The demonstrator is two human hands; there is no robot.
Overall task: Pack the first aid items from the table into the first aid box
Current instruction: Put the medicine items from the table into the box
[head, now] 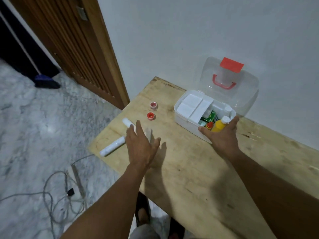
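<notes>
Left hand (141,144), fingers spread loose, hovers left of the first aid box (185,120). Right hand (222,135) cups the box's near corner; what it grasps is unclear.

1. Bare tabletop (189,161) is lying open across the near middle.
2. Two red pots (150,116) and two white tubes (113,146) are crowding the far left.
3. A tray (193,107) and bottles (219,126) are filling the first aid box (183,121).

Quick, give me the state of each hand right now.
Left hand: open, fingers straight, over the table, holding nothing.
Right hand: open, fingers spread against the near edge of the box.
</notes>
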